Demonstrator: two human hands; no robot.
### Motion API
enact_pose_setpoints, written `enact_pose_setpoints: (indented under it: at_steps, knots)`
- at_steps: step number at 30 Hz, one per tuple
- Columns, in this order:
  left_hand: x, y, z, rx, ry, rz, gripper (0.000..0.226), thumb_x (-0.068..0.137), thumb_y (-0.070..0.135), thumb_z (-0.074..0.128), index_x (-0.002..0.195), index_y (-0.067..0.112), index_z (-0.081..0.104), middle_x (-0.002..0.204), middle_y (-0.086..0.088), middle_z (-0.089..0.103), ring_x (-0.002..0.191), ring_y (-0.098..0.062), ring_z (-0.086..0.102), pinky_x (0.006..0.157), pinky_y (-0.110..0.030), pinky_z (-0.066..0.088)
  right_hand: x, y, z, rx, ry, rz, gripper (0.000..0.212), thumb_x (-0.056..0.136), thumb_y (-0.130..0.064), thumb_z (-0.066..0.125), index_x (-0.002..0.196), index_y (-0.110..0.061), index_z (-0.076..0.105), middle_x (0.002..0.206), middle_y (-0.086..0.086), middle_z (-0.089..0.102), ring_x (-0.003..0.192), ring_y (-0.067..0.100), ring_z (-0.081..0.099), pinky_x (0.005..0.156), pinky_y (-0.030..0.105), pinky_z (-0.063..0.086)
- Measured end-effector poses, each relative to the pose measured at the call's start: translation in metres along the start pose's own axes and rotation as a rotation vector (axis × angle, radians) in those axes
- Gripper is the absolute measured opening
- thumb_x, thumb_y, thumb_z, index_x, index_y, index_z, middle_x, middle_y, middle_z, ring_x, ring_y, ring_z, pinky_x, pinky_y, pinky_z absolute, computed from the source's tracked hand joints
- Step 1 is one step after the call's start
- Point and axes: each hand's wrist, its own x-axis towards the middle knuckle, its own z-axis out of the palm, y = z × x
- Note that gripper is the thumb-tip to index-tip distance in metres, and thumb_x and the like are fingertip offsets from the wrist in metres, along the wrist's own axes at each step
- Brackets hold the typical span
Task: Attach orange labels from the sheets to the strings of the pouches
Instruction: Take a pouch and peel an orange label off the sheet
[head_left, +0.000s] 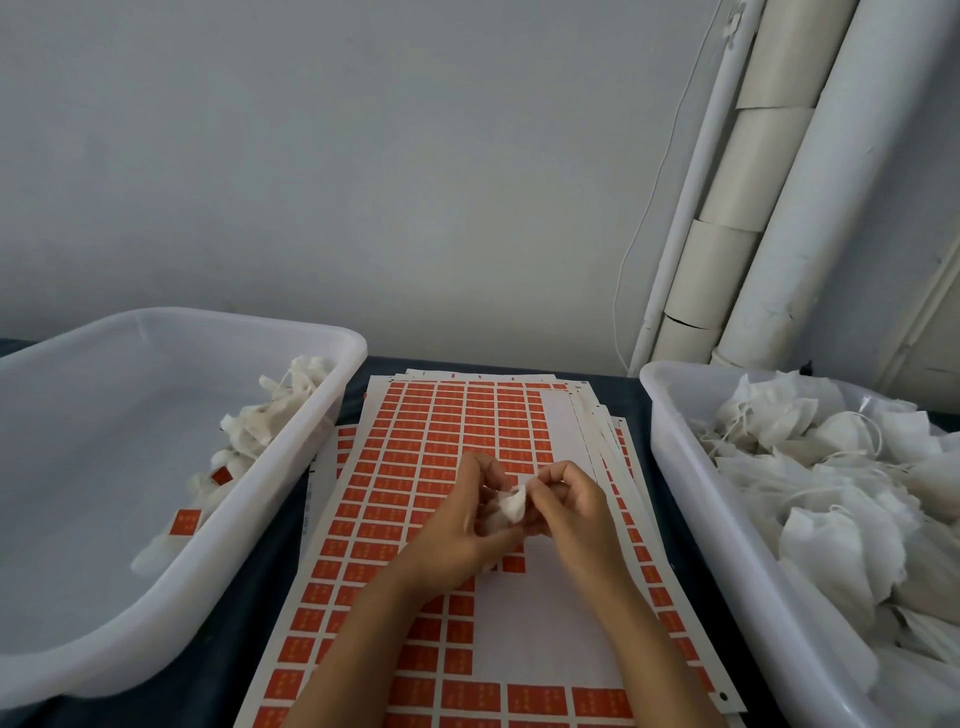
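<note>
— Where is the pouch (508, 506) right now?

— Between the two hands, above the middle of the top label sheet (415, 467), well inside the desk's (260, 597) edges. The left hand (462, 525) cups it from below with curled fingers; the right hand (566, 509) pinches at its upper right edge.

— And the string?

— Too fine to make out. I judge the right fingertips have it, or are feeling for it.

— Which hand is nearer the labels?

— Both hang over the sheet; orange labels (358, 540) lie just left of the left hand, and a peeled blank patch sits under the right wrist. No label shows in either hand yet.

— The bins?

— Finished pouches in the left bin (171, 519), untagged ones in the right bin (701, 499).
</note>
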Motion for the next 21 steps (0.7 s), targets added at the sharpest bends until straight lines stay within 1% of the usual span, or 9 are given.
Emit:
enact_pose_setpoints:
  at_steps: [1, 2, 4, 6, 9, 11, 13, 17, 21]
  knots:
    - [0.0002, 0.0002, 0.002, 0.015, 0.011, 0.009, 0.041, 0.085, 0.016, 0.066, 0.113, 0.025, 0.037, 0.1, -0.002, 0.054, 0.081, -0.003, 0.061, 0.069, -0.019, 0.053, -0.0007, -0.0001, 0.0007, -0.023, -0.013, -0.025, 0.01, 0.089, -0.011, 0.059, 0.083, -0.019, 0.057, 0.081, -0.005, 0.066, 0.074, 0.003, 0.067, 0.054, 0.014, 0.051]
    - [0.0005, 0.0001, 0.0038, 0.026, 0.032, 0.018, 0.038, 0.087, 0.018, 0.066, 0.113, 0.026, 0.039, 0.099, 0.001, 0.056, 0.082, -0.003, 0.062, 0.068, -0.017, 0.052, -0.0012, -0.0002, 0.0012, -0.048, -0.02, -0.052, 0.01, 0.089, -0.013, 0.06, 0.082, -0.02, 0.057, 0.081, -0.007, 0.066, 0.075, 0.0, 0.066, 0.055, 0.012, 0.051]
    - [0.0014, 0.0006, 0.0062, 0.062, 0.098, 0.043, 0.019, 0.091, 0.024, 0.06, 0.106, 0.026, 0.049, 0.091, 0.01, 0.061, 0.078, -0.002, 0.062, 0.064, -0.013, 0.049, -0.0021, -0.0007, 0.0004, -0.118, -0.01, -0.116, 0.014, 0.087, -0.015, 0.063, 0.081, -0.026, 0.057, 0.082, -0.011, 0.065, 0.078, -0.003, 0.064, 0.058, 0.01, 0.05]
    - [0.0024, 0.0005, 0.0059, 0.086, 0.171, 0.049, 0.002, 0.094, 0.027, 0.053, 0.093, 0.025, 0.054, 0.078, 0.009, 0.06, 0.065, -0.002, 0.057, 0.058, -0.012, 0.047, -0.0027, -0.0017, -0.0024, -0.228, -0.004, -0.194, 0.018, 0.086, -0.016, 0.064, 0.079, -0.03, 0.056, 0.08, -0.014, 0.063, 0.075, -0.002, 0.064, 0.061, 0.008, 0.05]
    - [0.0029, -0.0008, 0.0045, 0.096, 0.243, 0.031, 0.014, 0.096, 0.027, 0.048, 0.084, 0.023, 0.054, 0.07, 0.005, 0.058, 0.059, -0.004, 0.052, 0.056, -0.017, 0.047, -0.0028, -0.0012, -0.007, -0.466, -0.062, -0.33, 0.016, 0.085, -0.017, 0.065, 0.082, -0.027, 0.054, 0.077, -0.016, 0.059, 0.07, -0.001, 0.061, 0.066, 0.005, 0.047]
    - [0.0025, -0.0009, 0.0048, 0.113, 0.257, 0.026, 0.016, 0.096, 0.023, 0.049, 0.081, 0.022, 0.054, 0.066, 0.008, 0.057, 0.057, -0.002, 0.052, 0.055, -0.015, 0.046, -0.0031, -0.0002, -0.0073, -0.623, -0.102, -0.396, 0.014, 0.085, -0.019, 0.066, 0.086, -0.025, 0.053, 0.079, -0.015, 0.056, 0.069, 0.001, 0.059, 0.066, 0.003, 0.045]
    - [0.0034, -0.0012, 0.005, 0.142, 0.288, 0.026, 0.017, 0.096, 0.021, 0.05, 0.079, 0.019, 0.055, 0.064, 0.009, 0.057, 0.056, -0.001, 0.053, 0.053, -0.012, 0.045, -0.003, 0.0001, -0.0065, -0.73, -0.087, -0.44, 0.015, 0.085, -0.021, 0.066, 0.086, -0.025, 0.052, 0.079, -0.014, 0.056, 0.065, 0.003, 0.056, 0.064, 0.001, 0.043]
    - [0.0054, -0.0004, 0.0036, 0.173, 0.358, 0.026, 0.016, 0.094, 0.02, 0.055, 0.081, 0.011, 0.058, 0.063, 0.008, 0.06, 0.055, -0.001, 0.057, 0.052, -0.01, 0.047, -0.0031, -0.002, -0.0053, -0.772, 0.018, -0.451, 0.019, 0.083, -0.022, 0.068, 0.081, -0.027, 0.05, 0.072, -0.017, 0.052, 0.057, 0.003, 0.053, 0.055, 0.0, 0.039]
    - [0.0055, 0.002, 0.0026, 0.175, 0.356, -0.007, 0.014, 0.092, 0.023, 0.058, 0.082, 0.014, 0.059, 0.063, 0.01, 0.061, 0.056, 0.001, 0.058, 0.052, -0.008, 0.046, -0.0019, -0.0032, -0.0077, -0.708, 0.142, -0.406, 0.022, 0.081, -0.018, 0.069, 0.08, -0.026, 0.049, 0.069, -0.018, 0.049, 0.055, 0.001, 0.052, 0.05, -0.001, 0.036]
